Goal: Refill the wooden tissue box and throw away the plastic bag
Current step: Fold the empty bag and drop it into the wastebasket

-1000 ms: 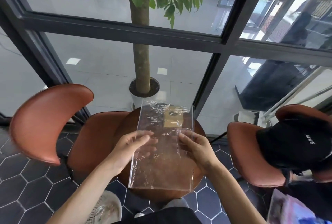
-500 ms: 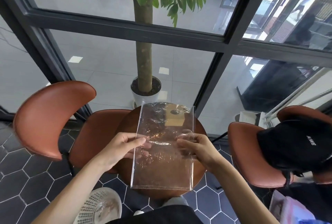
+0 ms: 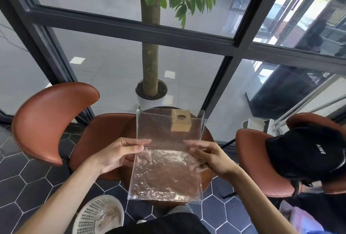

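I hold an empty clear plastic bag (image 3: 166,170) flat and upright in front of me, above the small round brown table (image 3: 208,138). My left hand (image 3: 119,154) pinches the bag's left edge at mid-height. My right hand (image 3: 209,156) pinches its right edge at the same height. Seen through the bag's upper part, the wooden tissue box (image 3: 180,123) with a round hole in its top stands on the far side of the table.
A white mesh waste basket (image 3: 98,215) sits on the dark hexagon-tiled floor at lower left. Brown chairs flank the table, one at the left (image 3: 50,119), one at the right (image 3: 262,162) bearing a black cap (image 3: 307,153). A potted tree (image 3: 151,91) stands behind the glass.
The bag has been raised and stretched flatter between both hands. The view has tilted down a little, so the tissue box and the basket show more clearly.
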